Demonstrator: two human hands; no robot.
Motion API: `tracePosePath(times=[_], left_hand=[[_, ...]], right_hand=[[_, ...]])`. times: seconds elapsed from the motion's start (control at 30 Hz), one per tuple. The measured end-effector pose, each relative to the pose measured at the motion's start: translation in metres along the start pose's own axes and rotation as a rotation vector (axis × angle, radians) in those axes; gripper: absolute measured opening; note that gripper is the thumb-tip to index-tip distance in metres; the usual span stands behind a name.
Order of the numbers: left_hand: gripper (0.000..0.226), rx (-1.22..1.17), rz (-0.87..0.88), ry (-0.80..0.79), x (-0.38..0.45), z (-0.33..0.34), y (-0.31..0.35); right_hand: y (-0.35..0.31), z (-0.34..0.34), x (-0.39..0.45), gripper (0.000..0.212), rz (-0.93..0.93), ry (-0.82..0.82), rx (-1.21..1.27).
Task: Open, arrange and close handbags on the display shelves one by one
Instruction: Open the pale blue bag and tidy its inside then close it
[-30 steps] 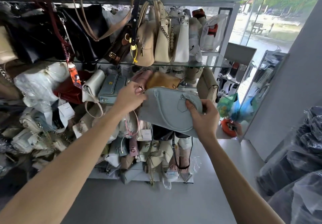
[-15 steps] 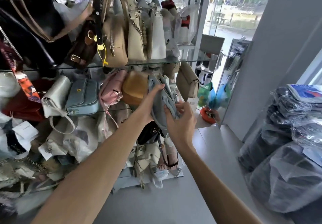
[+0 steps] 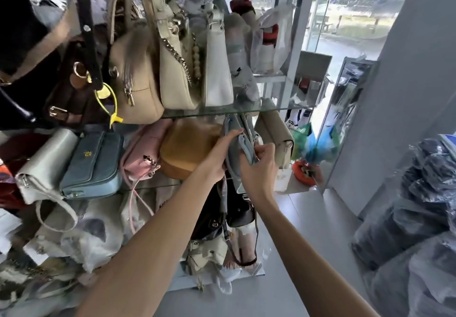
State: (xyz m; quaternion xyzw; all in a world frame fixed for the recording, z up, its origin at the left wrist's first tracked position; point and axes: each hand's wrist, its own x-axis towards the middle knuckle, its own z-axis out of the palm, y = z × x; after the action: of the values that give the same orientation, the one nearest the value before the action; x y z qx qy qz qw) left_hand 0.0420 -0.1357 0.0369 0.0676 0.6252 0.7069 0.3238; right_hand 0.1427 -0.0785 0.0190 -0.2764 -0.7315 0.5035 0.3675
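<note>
A grey-blue bag (image 3: 234, 158) is held upright and edge-on between both hands, just under the edge of a glass shelf (image 3: 222, 112). The left hand (image 3: 219, 155) is laid against the bag's left face, fingers fairly straight, with the fingertips (image 3: 238, 132) curled over its upper edge. The right hand (image 3: 259, 166) is closed on the bag's right side, where its folded edge and handle are pinched between thumb and curled fingers.

Touching the left hand on its left, a tan bag (image 3: 187, 151) is seen standing on the same tier; beyond it lie a pink bag (image 3: 143, 154), a blue flap bag (image 3: 93, 163) and a silver bag (image 3: 47, 163). Just right of the held bag a beige bag (image 3: 276, 134) is stood. Directly below the grip, black bags (image 3: 222, 215) are hung by thin straps.

Above the grip, on the glass shelf, a beige zip bag (image 3: 134, 77), a cream chain bag (image 3: 175, 70) and a white bag (image 3: 218, 70) are lined upright. Far right of the hands, plastic-wrapped bundles (image 3: 419, 218) are piled against a grey wall (image 3: 394, 94).
</note>
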Motion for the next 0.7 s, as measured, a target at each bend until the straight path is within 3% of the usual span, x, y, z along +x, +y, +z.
tracePosePath(times=[0.17, 0.57, 0.7], left_hand=[[0.038, -0.077, -0.025, -0.031, 0.036, 0.003, 0.009], [0.059, 0.052, -0.062, -0.05, 0.083, -0.009, 0.005], [0.05, 0.067, -0.033, -0.003, 0.087, -0.006, 0.007]], right_hand=[[0.014, 0.02, 0.041, 0.021, 0.005, -0.033, -0.007], [0.04, 0.048, 0.057, 0.026, 0.082, 0.017, 0.024], [0.036, 0.052, 0.052, 0.042, 0.069, 0.032, -0.053]])
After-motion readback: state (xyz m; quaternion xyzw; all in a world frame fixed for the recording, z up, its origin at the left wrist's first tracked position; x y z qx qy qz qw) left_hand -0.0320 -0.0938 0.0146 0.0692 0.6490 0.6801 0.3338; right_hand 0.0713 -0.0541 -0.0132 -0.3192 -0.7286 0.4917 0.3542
